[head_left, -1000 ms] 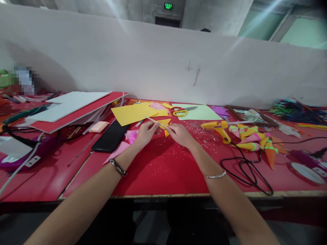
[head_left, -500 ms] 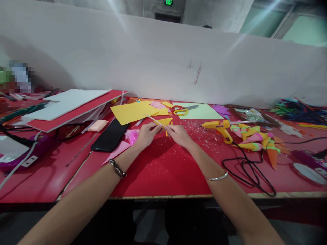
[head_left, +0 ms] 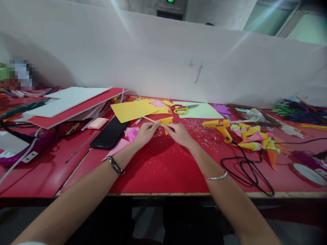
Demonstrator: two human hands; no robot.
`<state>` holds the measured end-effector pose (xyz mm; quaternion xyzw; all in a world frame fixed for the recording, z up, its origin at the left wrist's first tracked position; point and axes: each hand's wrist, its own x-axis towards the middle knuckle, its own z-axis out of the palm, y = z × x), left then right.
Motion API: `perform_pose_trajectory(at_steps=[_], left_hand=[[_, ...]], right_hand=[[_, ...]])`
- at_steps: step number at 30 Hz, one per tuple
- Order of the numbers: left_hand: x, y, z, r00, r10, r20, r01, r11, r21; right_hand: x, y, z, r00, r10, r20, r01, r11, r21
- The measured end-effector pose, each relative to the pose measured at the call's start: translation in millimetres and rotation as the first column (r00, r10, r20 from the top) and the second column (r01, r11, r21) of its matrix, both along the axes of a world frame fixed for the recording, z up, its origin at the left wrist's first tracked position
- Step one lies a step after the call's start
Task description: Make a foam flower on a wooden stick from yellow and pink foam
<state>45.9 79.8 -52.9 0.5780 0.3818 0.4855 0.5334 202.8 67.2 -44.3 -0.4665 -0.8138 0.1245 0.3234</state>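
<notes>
Left hand (head_left: 145, 134) and right hand (head_left: 181, 134) pinch a thin stick (head_left: 148, 119) left of a glue gun (head_left: 219, 126). Colorful cones (head_left: 252, 137) crowd the gun's right.

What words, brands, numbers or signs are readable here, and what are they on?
"EXIT": on the green sign at the back, cut by the picture's top edge.
The glue gun seems to bear a label, too small and blurred to read.
I can read no other text.

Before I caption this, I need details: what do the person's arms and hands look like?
Gloveless left hand and right hand; forearms mostly bare, a whitish edge, possibly a sleeve, at lower left. Dark bracelet on the left, slim silver bangle on the right.
</notes>
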Motion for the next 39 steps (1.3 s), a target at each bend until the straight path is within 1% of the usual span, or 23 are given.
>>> perform_pose_trajectory(at_steps=[4,6,8,11,13,16,19,23,26,29,32,34,37,39], left_hand=[[0,-1,0.1,1.000,0.008,0.013,-0.008,1.000,0.002],[0,-1,-0.9,1.000,0.025,0.011,-0.025,1.000,0.004],[0,-1,-2.5,1.000,0.013,0.027,-0.013,1.000,-0.022],[1,0,-5.5,0.995,-0.044,0.085,0.053,0.993,-0.102],[1,0,-7.1,0.991,-0.063,0.119,0.079,0.988,-0.136],[0,1,-8.1,0.988,-0.067,0.140,0.087,0.986,-0.140],[-1,1,-7.7,0.989,-0.070,0.128,0.087,0.987,-0.133],[-2,1,-6.6,0.995,-0.046,0.087,0.058,0.988,-0.141],[-2,1,-6.2,0.999,-0.041,0.030,0.044,0.994,-0.098],[-4,3,-5.5,0.998,-0.033,-0.052,0.035,0.999,0.036],[-8,5,-3.0,0.991,0.023,-0.135,0.009,0.973,0.231],[-12,4,0.0,0.971,0.035,-0.237,0.044,0.946,0.322],[-16,2,4.7,0.927,0.015,-0.374,0.140,0.914,0.382],[-17,0,6.7,0.923,0.002,-0.384,0.161,0.907,0.390]], right_hand=[[-3,3,-5.3,0.997,-0.070,0.037,0.068,0.995,0.069],[-4,4,-6.8,0.993,-0.114,0.023,0.112,0.991,0.075],[-5,4,-6.9,0.991,-0.136,-0.014,0.137,0.987,0.082],[-7,3,-5.5,0.992,-0.115,-0.043,0.119,0.987,0.109],[-8,2,-4.9,0.995,-0.094,-0.019,0.096,0.986,0.136],[-9,3,-4.8,0.994,-0.102,0.050,0.091,0.979,0.183],[-9,2,-4.1,0.986,-0.123,0.116,0.097,0.974,0.207],[-10,-1,-0.9,0.976,-0.109,0.187,0.065,0.971,0.229],[-10,-2,0.2,0.989,-0.077,0.129,0.046,0.972,0.230],[-9,0,-1.1,0.999,-0.021,-0.038,0.027,0.982,0.187],[-8,2,-2.3,0.980,-0.007,-0.198,0.015,0.999,0.039],[-6,1,-1.4,0.964,0.012,-0.267,-0.033,0.997,-0.076],[-4,-2,2.2,0.945,0.086,-0.315,-0.152,0.970,-0.191],[-3,-3,4.7,0.938,0.127,-0.322,-0.205,0.954,-0.221]])
